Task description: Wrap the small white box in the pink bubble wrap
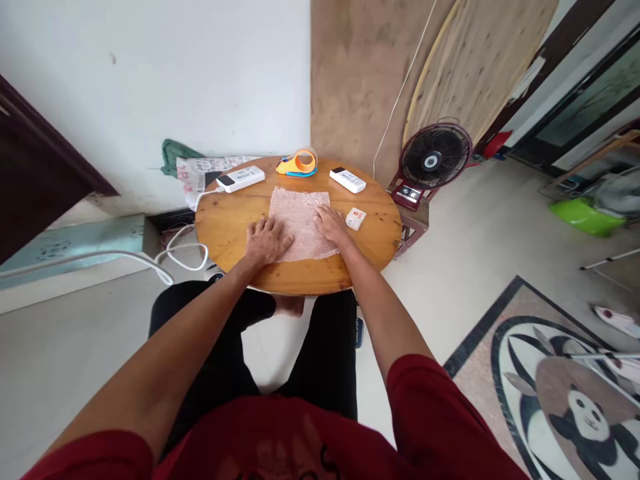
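Bubble wrap (300, 233), one sheet, central on table (227, 223) | our left hand (267, 241) spread at its left edge, our right (330, 225) loosely extended on its right, neither gripping; we judge: keeping it flat | film translucent, dimpled, roughly rectangular; tabletop rounded, varnished wood

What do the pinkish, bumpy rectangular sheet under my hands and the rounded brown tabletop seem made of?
Pinkish sheet: probably thin plastic bubble wrap, slightly glossy, judging by its bumpy texture and highlights. Brown tabletop: likely varnished wood, given its dark knots and soft sheen.
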The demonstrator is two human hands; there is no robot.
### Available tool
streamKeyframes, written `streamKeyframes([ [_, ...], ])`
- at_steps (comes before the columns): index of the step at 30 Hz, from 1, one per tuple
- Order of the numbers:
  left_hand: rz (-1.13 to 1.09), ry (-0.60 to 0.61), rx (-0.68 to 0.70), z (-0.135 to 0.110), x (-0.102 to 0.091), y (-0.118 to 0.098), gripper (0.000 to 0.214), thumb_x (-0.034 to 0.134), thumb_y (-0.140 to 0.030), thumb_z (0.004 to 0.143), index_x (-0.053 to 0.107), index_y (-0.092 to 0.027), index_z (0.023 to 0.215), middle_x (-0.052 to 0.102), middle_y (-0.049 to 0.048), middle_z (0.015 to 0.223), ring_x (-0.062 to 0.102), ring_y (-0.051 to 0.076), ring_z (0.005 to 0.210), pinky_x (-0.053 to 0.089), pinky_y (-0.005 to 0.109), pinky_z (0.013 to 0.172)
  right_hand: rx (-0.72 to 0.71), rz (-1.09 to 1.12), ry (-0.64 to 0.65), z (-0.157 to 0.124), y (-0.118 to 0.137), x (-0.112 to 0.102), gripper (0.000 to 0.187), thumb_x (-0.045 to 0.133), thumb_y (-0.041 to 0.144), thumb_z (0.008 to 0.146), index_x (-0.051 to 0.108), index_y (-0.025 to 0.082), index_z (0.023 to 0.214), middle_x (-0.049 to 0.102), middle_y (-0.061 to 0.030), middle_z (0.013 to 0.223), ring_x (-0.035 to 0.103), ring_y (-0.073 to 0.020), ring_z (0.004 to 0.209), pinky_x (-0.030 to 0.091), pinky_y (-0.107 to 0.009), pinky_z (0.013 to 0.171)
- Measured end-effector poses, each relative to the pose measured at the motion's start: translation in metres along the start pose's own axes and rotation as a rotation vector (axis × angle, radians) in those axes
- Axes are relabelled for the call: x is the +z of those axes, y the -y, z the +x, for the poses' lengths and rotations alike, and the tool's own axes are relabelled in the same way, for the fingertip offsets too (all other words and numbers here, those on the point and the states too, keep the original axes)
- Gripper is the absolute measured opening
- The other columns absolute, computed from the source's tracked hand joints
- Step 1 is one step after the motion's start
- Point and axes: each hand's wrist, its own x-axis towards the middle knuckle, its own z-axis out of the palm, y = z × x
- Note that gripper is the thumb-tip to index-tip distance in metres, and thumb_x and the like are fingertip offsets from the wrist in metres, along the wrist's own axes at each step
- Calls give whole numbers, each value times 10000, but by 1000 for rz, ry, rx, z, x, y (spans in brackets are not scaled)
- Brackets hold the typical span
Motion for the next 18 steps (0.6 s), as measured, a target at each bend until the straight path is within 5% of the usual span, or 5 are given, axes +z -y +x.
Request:
streamKeyframes([
  [18, -19, -2, -11, 1, 1, 1, 634, 289, -605, 923, 467, -204, 1382, 393, 119, 1504, 295, 330, 1390, 212, 500, 1111, 30, 39, -22, 1, -2, 1, 445, 375, 198, 934, 491, 148, 1362, 489, -84, 1434, 421, -205, 1326, 271, -358, 1138],
])
